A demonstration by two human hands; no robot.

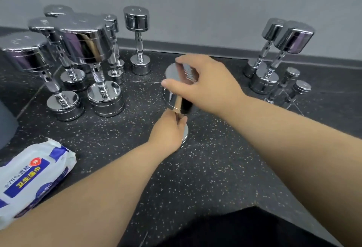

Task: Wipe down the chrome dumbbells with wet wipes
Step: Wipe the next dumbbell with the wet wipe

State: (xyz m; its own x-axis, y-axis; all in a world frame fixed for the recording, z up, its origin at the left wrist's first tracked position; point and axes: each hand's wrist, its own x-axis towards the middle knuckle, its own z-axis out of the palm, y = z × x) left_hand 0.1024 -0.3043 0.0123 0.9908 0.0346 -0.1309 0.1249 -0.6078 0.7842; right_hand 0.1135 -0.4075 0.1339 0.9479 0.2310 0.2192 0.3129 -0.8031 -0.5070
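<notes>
1. Single view: camera on your head, facing forward and down at the floor (215, 168).
2. Close in: your left hand (166, 132) and right hand (207, 82) sit mid-frame on the dumbbell (173, 98); forearms (293, 139) fill the bottom.
3. Wide angle: wall (195, 1) spans the top.

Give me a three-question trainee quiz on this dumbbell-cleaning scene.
1. True or false: the wet wipes pack lies on the speckled floor.
2. Multiple choice: which part of the centre dumbbell does the right hand grip? A) its top head B) its bottom head C) nothing at all
3. Fill in: the left hand curls round the centre dumbbell's ____, just above the bottom head.

Key: 1 true; 2 A; 3 handle.
</notes>
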